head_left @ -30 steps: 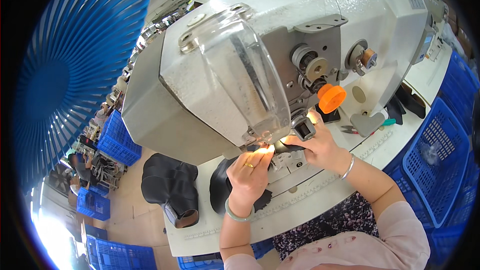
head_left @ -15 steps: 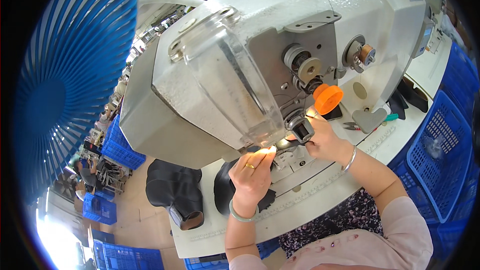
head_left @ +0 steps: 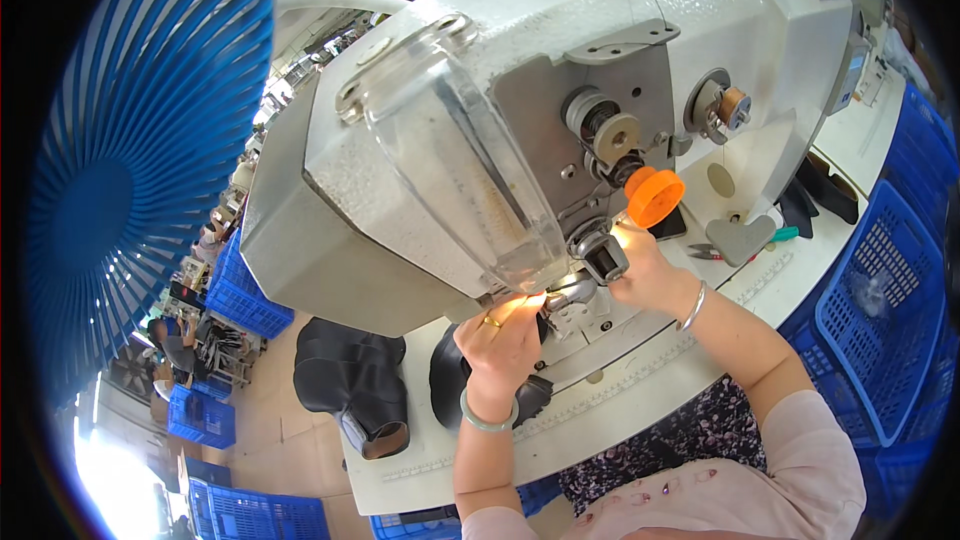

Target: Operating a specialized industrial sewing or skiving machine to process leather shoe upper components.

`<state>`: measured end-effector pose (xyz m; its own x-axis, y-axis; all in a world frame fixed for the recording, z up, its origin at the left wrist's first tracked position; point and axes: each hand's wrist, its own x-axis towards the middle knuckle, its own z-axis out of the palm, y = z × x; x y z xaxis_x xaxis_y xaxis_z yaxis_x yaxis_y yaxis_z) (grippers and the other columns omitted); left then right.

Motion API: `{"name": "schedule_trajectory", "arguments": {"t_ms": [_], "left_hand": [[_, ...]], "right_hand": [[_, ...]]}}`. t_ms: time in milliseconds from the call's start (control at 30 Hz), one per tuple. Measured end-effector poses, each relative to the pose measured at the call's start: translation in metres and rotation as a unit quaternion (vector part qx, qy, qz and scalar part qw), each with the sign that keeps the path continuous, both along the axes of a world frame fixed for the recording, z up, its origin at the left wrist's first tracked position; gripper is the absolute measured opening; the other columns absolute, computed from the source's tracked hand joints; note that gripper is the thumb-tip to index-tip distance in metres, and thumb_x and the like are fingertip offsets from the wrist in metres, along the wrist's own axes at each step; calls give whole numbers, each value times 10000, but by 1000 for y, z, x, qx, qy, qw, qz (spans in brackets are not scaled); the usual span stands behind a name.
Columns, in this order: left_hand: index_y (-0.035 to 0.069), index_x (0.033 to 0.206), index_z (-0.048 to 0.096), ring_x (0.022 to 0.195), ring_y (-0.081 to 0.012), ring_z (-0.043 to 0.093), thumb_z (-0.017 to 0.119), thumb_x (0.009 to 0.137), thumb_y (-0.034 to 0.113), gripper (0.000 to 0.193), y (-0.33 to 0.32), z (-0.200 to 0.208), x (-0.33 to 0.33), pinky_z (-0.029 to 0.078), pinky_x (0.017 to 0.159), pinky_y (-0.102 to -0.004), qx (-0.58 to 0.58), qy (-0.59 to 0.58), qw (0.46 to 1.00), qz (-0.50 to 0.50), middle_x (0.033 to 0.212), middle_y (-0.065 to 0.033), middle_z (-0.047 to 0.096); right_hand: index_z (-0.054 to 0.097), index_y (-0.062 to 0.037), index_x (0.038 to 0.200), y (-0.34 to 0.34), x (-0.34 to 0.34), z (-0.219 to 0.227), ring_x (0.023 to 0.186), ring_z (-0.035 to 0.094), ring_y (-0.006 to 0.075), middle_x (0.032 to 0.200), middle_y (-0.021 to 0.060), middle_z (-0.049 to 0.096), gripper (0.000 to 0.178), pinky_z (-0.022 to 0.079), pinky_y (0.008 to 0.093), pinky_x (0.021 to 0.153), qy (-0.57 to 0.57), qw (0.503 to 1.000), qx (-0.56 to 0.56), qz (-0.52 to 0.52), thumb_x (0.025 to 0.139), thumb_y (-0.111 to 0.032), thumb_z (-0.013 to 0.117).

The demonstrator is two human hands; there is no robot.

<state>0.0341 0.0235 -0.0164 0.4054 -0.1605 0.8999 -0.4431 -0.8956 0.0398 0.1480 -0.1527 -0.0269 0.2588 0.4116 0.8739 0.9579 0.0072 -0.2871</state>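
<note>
A large white sewing machine stands over a white worktable. My left hand, with a gold ring and a pale bangle, is closed on a black leather piece beside the lit needle area. Its fingertips are partly under the machine head, and the piece lies beneath and to the left of the hand. My right hand, wearing a silver bangle, is raised behind the presser parts, below the orange knob. Machine parts hide most of its fingertips, so what they touch cannot be seen.
Another black leather piece hangs over the table's left edge. To the right lie red-handled snips, a grey heart-shaped pad and black pieces. Blue crates stand at the right; a blue fan fills the far left.
My right hand's fingers have drawn back from the black piece near the needle, uncovering a metal machine part. My left hand has shifted slightly left.
</note>
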Motion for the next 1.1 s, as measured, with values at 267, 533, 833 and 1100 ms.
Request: {"name": "schedule_trajectory", "arguments": {"t_ms": [267, 533, 833, 1100], "left_hand": [[4, 694, 646, 671, -255, 641, 636, 581, -110, 161, 5, -4, 5, 511, 650, -311, -34, 20, 999, 9, 733, -104, 670], [-1, 694, 645, 686, -253, 647, 625, 579, -114, 163, 8, -8, 5, 507, 663, -312, -30, 24, 999, 11, 735, -106, 668], [6, 712, 659, 696, -247, 644, 609, 548, -110, 208, 12, -9, -1, 493, 667, -296, -27, 23, 999, 5, 750, -101, 671], [-52, 1097, 625, 996, -198, 608, 633, 811, 63, 308, -21, 3, -47, 486, 834, -329, -414, 455, 759, -214, 1048, -111, 662]], "right_hand": [[627, -75, 884, 4, 13, -6, 993, 517, 346, 929, 89, 605, 355, 339, 421, 994, 38, 998, -16, 36, 592, 114, 555], [612, -90, 839, 2, 17, -7, 840, 513, 313, 816, 75, 577, 266, 373, 402, 850, -22, 1000, -3, 6, 600, 27, 624], [587, -33, 1131, -25, 4, 16, 1078, 548, 333, 1069, 163, 628, 470, 396, 424, 983, 132, 985, -80, 72, 713, -192, 733], [520, -41, 1181, -47, -72, -58, 592, 616, 236, 748, 83, 633, 638, 489, 298, 563, 251, 958, 88, -107, 670, -271, 824]]}}
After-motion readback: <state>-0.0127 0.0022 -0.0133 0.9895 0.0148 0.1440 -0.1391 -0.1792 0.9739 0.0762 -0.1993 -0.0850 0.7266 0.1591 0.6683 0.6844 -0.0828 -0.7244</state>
